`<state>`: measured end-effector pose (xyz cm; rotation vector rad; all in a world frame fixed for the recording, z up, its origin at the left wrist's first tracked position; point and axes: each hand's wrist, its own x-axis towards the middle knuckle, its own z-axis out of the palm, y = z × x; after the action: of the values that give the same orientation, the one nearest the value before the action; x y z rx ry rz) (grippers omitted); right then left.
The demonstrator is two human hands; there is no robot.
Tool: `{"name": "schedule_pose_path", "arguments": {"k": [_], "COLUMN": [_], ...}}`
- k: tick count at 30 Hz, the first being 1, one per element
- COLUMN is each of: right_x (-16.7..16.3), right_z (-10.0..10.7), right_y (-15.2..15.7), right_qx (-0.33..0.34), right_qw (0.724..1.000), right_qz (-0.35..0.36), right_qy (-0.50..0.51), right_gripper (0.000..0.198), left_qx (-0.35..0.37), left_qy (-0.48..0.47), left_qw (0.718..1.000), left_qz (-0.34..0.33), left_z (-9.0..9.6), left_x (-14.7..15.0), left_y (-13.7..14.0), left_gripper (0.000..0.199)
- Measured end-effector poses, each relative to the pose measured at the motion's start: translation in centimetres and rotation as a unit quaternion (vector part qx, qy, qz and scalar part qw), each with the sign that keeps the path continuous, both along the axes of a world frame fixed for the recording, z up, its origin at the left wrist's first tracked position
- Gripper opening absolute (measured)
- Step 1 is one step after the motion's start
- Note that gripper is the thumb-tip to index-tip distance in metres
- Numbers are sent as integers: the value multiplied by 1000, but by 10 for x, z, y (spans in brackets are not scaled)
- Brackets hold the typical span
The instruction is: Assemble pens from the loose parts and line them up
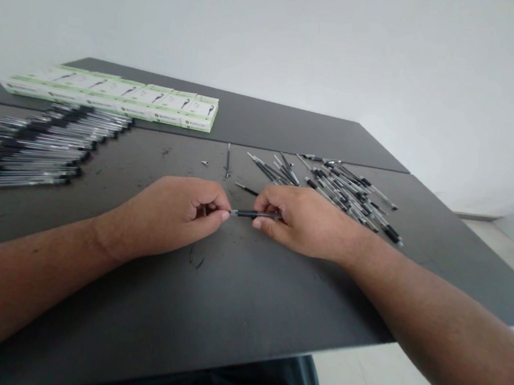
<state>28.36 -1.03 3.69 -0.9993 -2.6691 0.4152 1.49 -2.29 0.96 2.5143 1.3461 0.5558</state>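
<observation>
Between my two hands a pen (249, 214) with a black grip lies level, just above the dark table. My left hand (184, 208) pinches its tip end between thumb and forefinger. Fingers of my right hand (298, 219) close round the barrel, hiding part of it. Just beyond the hands lie several loose refills (266, 170) with black ink. A single refill (228, 161) points away from me, and a small pen tip (205, 163) rests to its left.
Many pens (42, 144) lie in a row at the left. Behind them stand white and green boxes (128, 100) side by side. A loose heap of clear pen barrels (350, 194) spreads at the right. The table's near edge (265, 357) runs in front of my lap.
</observation>
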Motion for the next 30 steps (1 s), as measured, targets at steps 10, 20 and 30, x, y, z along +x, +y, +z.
{"name": "schedule_pose_path", "arguments": {"k": [10,20,30], "right_x": [-1,-1,0], "right_z": [0,0,1], "right_y": [0,1,0], "right_qx": [-12,-9,-10], "right_qw": [1000,1000,1000], "right_qz": [-4,1,-1], "right_qy": [1,-2,-9], "right_gripper": [13,12,11], "left_qx": [10,1,-6], "left_qy": [5,5,7], "left_qw": [1000,1000,1000], "left_qz": [-7,-8,-9], "left_z": [2,1,3], "left_x": [-1,0,0], "left_y": [-1,0,-1], "left_gripper": [25,24,24]}}
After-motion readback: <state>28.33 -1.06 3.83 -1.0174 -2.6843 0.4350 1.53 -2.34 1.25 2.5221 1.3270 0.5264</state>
